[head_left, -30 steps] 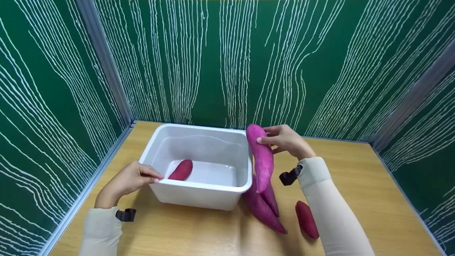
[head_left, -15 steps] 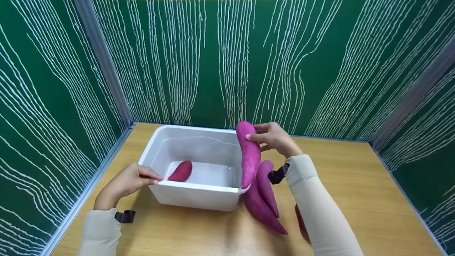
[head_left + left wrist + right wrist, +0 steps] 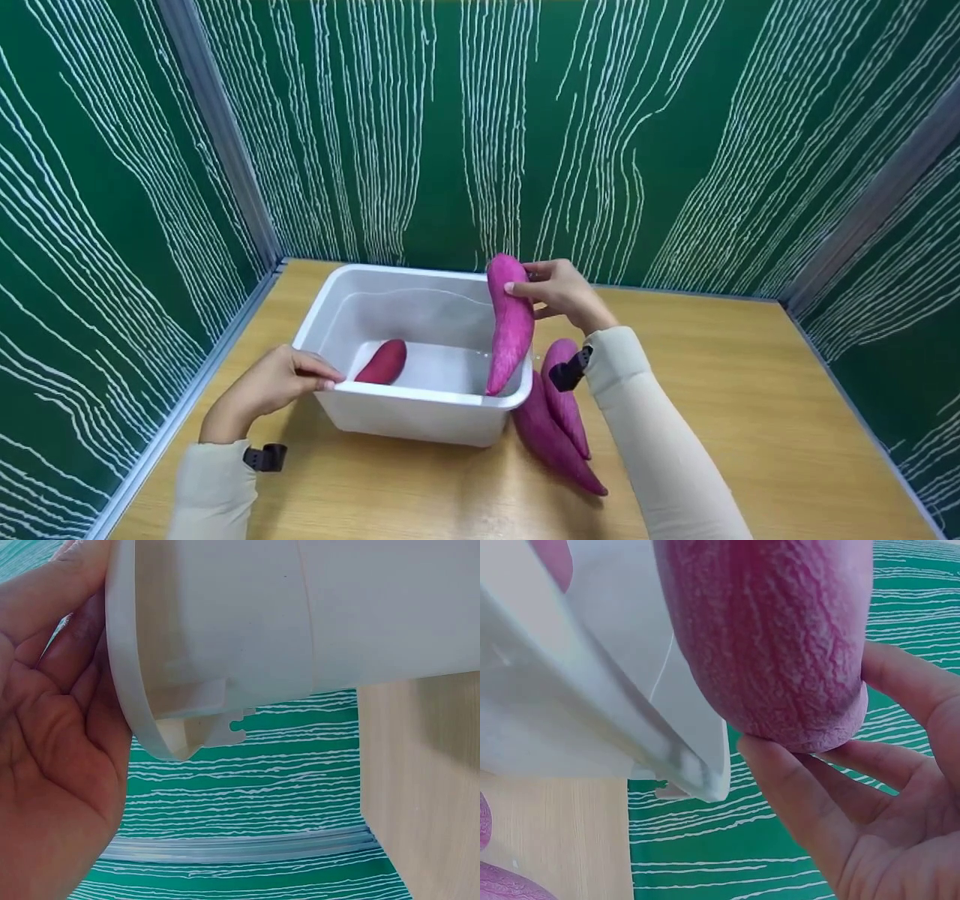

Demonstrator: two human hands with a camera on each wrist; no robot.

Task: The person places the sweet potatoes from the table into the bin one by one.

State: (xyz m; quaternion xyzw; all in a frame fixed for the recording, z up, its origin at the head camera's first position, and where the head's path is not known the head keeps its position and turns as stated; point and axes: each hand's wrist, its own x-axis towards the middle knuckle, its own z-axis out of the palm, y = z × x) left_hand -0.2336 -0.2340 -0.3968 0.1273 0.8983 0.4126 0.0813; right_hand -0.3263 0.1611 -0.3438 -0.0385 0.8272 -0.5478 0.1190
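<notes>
In the head view a white plastic bin (image 3: 420, 412) stands on the table. My left hand (image 3: 274, 386) pinches its near-left rim; the left wrist view shows the thumb side and palm against the rim (image 3: 124, 652). My right hand (image 3: 566, 292) grips a long pinkish-purple sweet potato (image 3: 513, 330) by its thick upper end, its tapered tip pointing down inside the bin's right side. Up close in the right wrist view, thumb and fingers hold the sweet potato (image 3: 772, 637) near one end. A smaller dark red sweet potato (image 3: 384, 362) lies on the bin's floor.
Two more long purple sweet potatoes (image 3: 551, 442) lie side by side on the wooden table (image 3: 750, 420), against the bin's right wall. Green panels (image 3: 420, 127) with wavy white lines enclose the back and sides.
My right hand has carried the long sweet potato leftward, from beside the bin over its right rim to the inside. The right forearm now covers the small red sweet potato on the table.
</notes>
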